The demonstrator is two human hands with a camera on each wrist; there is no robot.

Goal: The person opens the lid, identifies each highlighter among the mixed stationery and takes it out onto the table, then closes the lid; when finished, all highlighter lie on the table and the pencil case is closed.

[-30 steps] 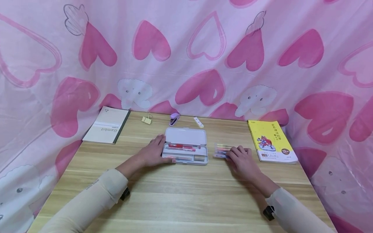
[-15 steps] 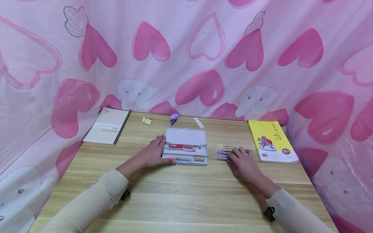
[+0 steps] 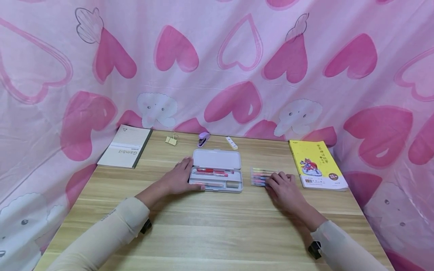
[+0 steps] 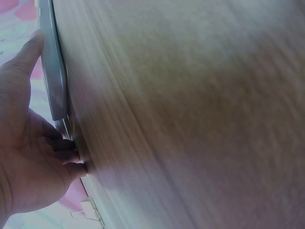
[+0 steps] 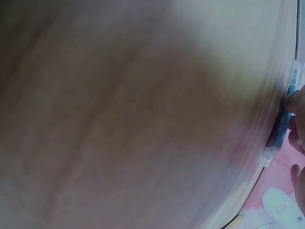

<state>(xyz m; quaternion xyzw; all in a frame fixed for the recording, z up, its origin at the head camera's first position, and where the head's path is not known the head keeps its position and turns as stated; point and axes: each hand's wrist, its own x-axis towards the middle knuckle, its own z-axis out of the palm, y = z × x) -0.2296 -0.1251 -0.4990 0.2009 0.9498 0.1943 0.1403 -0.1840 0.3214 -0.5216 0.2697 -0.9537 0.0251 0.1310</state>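
Observation:
A white pencil case [image 3: 216, 158] lies with its lid folded back at the middle of the table. Inside its tray are red pens [image 3: 210, 171], another slim pen [image 3: 211, 184] and a grey block [image 3: 232, 184]. My left hand [image 3: 174, 177] holds the case's left end, thumb along the front edge and fingers at the left side. To the right of the case, a row of coloured pens [image 3: 259, 177] lies in what looks like a clear sleeve. My right hand [image 3: 285, 190] grips this row at its right part, thumb against the near pen [image 5: 281, 126]; its fingers hide the right ends.
Along the back stand a binder clip [image 3: 171, 140], a purple stapler [image 3: 203, 139] and a small white strip [image 3: 231, 142]. A notebook [image 3: 123, 146] lies at the left, a yellow book [image 3: 315, 163] at the right. A pink curtain [image 3: 217, 75] hangs behind the wooden table [image 3: 217, 233].
The row of pens, slightly tilted a second ago, now lies flatter and a touch farther right, with my right hand on it. My left hand has stayed at the case.

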